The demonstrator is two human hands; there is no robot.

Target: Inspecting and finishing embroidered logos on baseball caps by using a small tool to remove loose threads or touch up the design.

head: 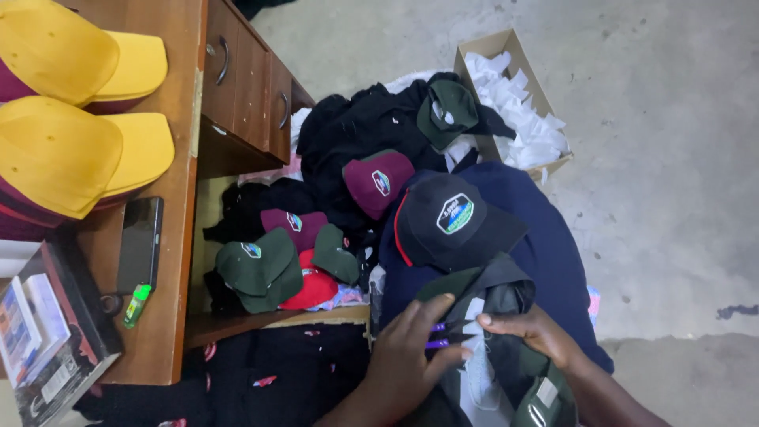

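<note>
My left hand (407, 352) grips small purple-handled scissors (444, 335) over a dark green cap (494, 296) turned inside out on my lap. The right hand (531, 330) pinches the cap's dark lining beside the scissor tips. A black cap with a red trim and an oval badge (455, 221) rests on navy cloth (553, 245) just above my hands.
A wooden desk (178, 158) at left carries two yellow-and-maroon caps (67, 154), a black phone (139, 243), a green lighter (136, 304) and a box (47, 340). Maroon, green and red caps (273, 265) lie piled on dark clothes. A cardboard box of white paper (518, 103) sits on the concrete floor.
</note>
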